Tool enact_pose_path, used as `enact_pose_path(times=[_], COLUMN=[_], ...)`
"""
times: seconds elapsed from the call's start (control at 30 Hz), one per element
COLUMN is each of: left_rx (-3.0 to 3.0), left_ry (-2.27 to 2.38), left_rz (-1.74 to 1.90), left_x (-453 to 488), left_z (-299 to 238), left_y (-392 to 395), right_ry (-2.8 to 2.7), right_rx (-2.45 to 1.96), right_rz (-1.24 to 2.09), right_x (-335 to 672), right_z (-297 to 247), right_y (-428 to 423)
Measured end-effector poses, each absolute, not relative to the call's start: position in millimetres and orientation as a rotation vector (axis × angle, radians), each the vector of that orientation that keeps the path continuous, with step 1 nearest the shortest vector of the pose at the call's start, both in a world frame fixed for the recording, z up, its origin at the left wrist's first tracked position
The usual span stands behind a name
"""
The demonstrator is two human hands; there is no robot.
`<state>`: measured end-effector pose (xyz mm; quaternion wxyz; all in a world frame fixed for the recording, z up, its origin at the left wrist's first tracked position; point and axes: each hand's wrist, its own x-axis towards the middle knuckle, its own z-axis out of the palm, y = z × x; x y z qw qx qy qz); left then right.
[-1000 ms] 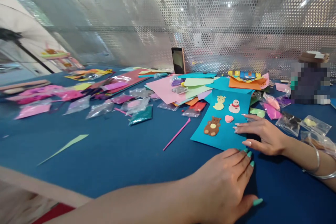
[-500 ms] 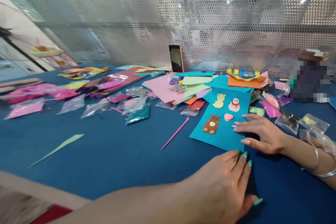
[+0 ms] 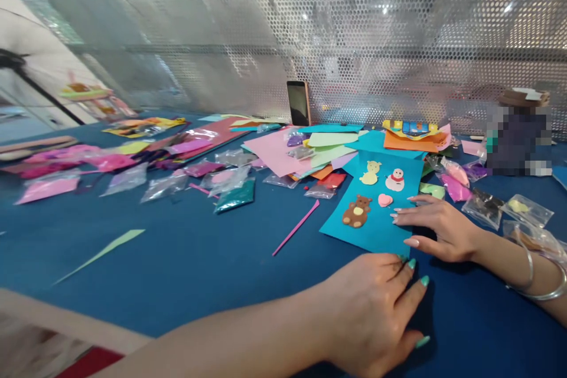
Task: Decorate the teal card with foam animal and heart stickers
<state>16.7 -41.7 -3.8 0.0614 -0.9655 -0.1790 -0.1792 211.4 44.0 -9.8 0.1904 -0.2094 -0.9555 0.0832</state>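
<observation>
A turquoise paper card [image 3: 376,227] lies flat on the blue table cover [image 3: 199,260]. Stuck on it are a brown bear [image 3: 355,212], a pink heart [image 3: 385,200], a yellow duck [image 3: 370,173] and a snowman [image 3: 395,179]. My left hand [image 3: 376,313], with teal nails, rests palm down, its fingertips touching the card's near edge. My right hand [image 3: 436,227], with pale nails and bangles on the wrist, lies flat with its fingers stretched onto the card's right edge. Neither hand holds anything.
Coloured paper sheets [image 3: 283,150] and small plastic bags [image 3: 234,195] litter the table behind and to the left. A phone [image 3: 297,103] leans on the perforated metal wall. A pink strip [image 3: 296,227] and a green sliver [image 3: 104,253] lie loose. More bags [image 3: 509,209] sit right. A person is at the far right.
My left hand's fingers have spread a little at the card's near edge. My right hand and the card stay where they were.
</observation>
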Motion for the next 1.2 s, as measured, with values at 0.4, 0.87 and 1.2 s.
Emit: enact_pose_path(times=[0.4, 0.87, 1.2], left_rx=[-2.817, -3.043, -2.983], left_ry=[-0.506, -0.462, -0.38], left_rz=[-0.591, -0.611, -0.665], left_x=[14.7, 18.5, 11.5], left_z=[-10.4, -0.1, -1.9], left_y=[-30.6, -31.3, -21.3], right_ry=[-2.667, -2.671, -2.728], right_rx=[-0.623, -0.515, -0.571], right_rz=[0.294, 0.054, -0.326], right_x=[212.3, 208.1, 199.3], right_z=[-10.7, -12.6, -16.9], right_y=[46.3, 42.7, 36.4])
